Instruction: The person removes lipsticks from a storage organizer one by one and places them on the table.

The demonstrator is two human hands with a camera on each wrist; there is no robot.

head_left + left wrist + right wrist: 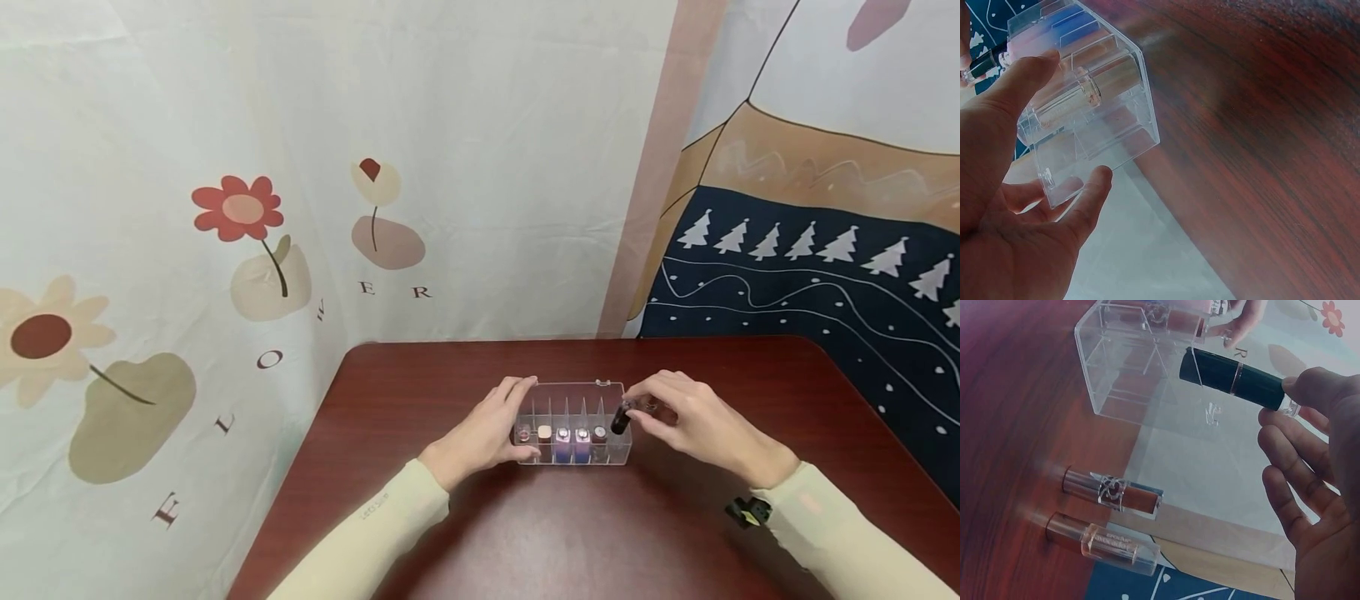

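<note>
A clear compartment organizer box [573, 391] stands on the table, with several lip products side by side in its slots. Among them are two purple tubes [582, 447] in the middle. My left hand [487, 427] holds the box's left end, thumb at the front and fingers toward the back. A black lipstick tube [1260, 387], with a thin band round its middle and a clear end, is pinched by its clear end between my right thumb and fingers. My right hand [692, 423] keeps it tilted over the rightmost compartment; in the right wrist view that compartment looks bare.
Two more lip tubes stand on the table by the box's right side: a silver-banded tube [1113, 490] and a brownish clear-ended tube [1102, 544]. The dark red wooden table [450, 375] meets printed cloth hangings [487, 208] at the back.
</note>
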